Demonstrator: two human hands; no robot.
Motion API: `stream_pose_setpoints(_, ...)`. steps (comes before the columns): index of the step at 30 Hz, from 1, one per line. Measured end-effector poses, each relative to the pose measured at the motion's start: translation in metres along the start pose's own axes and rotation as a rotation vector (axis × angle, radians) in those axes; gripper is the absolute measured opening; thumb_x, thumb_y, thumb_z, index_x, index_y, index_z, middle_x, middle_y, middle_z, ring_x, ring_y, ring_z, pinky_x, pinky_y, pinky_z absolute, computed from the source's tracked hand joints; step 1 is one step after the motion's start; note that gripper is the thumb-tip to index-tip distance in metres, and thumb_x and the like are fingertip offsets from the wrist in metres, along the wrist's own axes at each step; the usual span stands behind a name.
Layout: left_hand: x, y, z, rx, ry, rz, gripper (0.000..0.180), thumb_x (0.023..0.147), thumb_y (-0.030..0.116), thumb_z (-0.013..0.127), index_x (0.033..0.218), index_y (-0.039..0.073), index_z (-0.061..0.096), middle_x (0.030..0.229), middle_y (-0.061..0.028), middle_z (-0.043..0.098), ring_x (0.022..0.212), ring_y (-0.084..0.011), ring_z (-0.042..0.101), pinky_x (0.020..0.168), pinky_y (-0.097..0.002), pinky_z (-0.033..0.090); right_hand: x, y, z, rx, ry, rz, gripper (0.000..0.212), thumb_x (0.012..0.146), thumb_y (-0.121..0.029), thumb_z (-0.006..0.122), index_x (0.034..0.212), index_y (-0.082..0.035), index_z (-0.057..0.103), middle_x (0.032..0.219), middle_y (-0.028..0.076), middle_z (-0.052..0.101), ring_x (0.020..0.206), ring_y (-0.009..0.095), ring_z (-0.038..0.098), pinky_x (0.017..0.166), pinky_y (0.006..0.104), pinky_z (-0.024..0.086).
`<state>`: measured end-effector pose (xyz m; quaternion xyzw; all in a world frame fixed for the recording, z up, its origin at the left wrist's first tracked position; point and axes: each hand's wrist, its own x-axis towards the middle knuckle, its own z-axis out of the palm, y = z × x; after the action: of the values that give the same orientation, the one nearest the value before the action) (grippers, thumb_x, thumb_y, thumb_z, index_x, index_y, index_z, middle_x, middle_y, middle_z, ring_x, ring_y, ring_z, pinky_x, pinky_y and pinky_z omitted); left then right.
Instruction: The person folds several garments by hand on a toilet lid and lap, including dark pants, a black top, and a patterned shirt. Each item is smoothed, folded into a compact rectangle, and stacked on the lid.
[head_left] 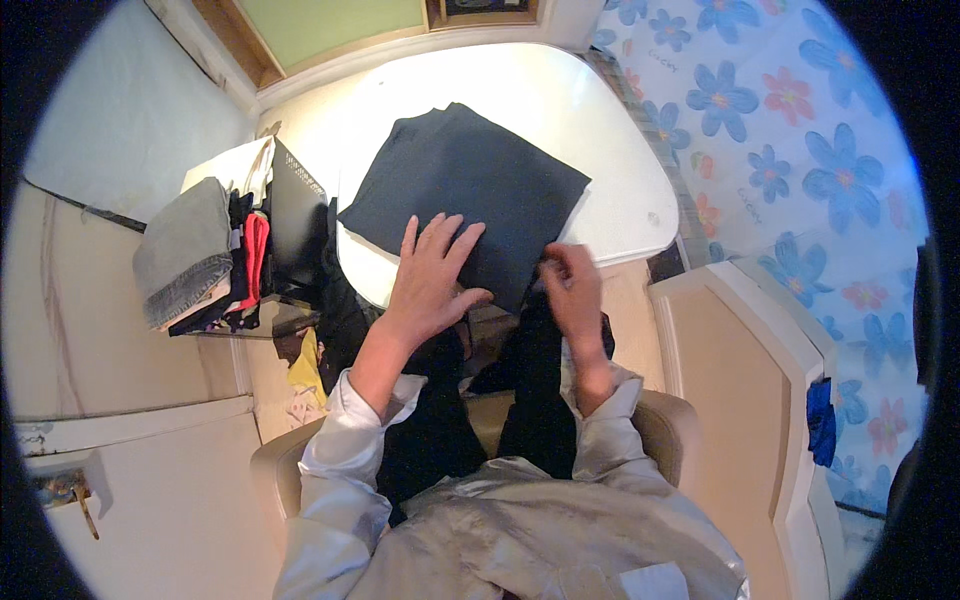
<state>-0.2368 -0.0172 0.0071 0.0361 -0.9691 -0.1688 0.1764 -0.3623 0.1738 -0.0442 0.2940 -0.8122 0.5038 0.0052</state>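
while the person sits in a beige chair, the head view shows a dark navy folded cloth lying flat on a white table, its near edge reaching the table's front rim. the left hand lies flat on the near part of the cloth, fingers spread apart and palm down, pressing on it without gripping. the right hand sits at the cloth's near right corner, fingers curled together and pinched on the dark fabric at that edge; more dark fabric hangs down from there between the knees. both forearms wear pale silvery sleeves.

to the person's left, beside the table, a stack of folded clothes rests on a low surface: a grey piece on top, with red, white and dark pieces next to it. a yellow item lies lower down near the chair. on the right side a beige cabinet edge runs past the chair, and beyond it hangs a blue floral cloth with blue and pink flowers.
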Motion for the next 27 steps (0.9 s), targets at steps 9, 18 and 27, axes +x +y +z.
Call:
stream_pose_setpoints(9, 0.003, 0.036, 0.004, -0.042, 0.034, -0.107, 0.093, 0.069, 0.045, 0.084, 0.141, 0.003, 0.043, 0.134, -0.0197, 0.048, 0.126, -0.0391, 0.045, 0.111, -0.059, 0.028, 0.009, 0.0, 0.025, -0.066, -0.064, -0.233, 0.03, 0.074, -0.001, 0.063, 0.104, 0.001, 0.06, 0.102, 0.019, 0.058, 0.101, 0.041, 0.055, 0.084, 0.0469, 0.048)
stream_pose_setpoints(18, 0.0, 0.048, 0.013, -0.018, -0.024, -0.201, 0.109, 0.065, 0.044, 0.086, 0.149, 0.005, 0.031, 0.142, -0.0201, 0.047, 0.135, -0.0389, 0.042, 0.115, -0.058, 0.022, 0.013, -0.008, 0.033, 0.031, -0.228, -0.104, 0.04, 0.066, -0.003, 0.061, 0.106, -0.001, 0.066, 0.111, 0.021, 0.063, 0.108, 0.043, 0.052, 0.097, 0.0487, 0.04)
stream_pose_setpoints(27, -0.018, 0.008, 0.021, -0.101, -0.034, -0.102, 0.061, 0.093, 0.024, 0.063, 0.146, 0.003, 0.04, 0.151, -0.0162, 0.041, 0.141, -0.0368, 0.035, 0.118, -0.0519, 0.02, 0.014, 0.024, 0.04, -0.128, -0.235, -0.413, 0.018, 0.064, -0.009, 0.063, 0.079, 0.0, 0.068, 0.093, 0.018, 0.067, 0.102, 0.041, 0.055, 0.093, 0.0476, 0.041)
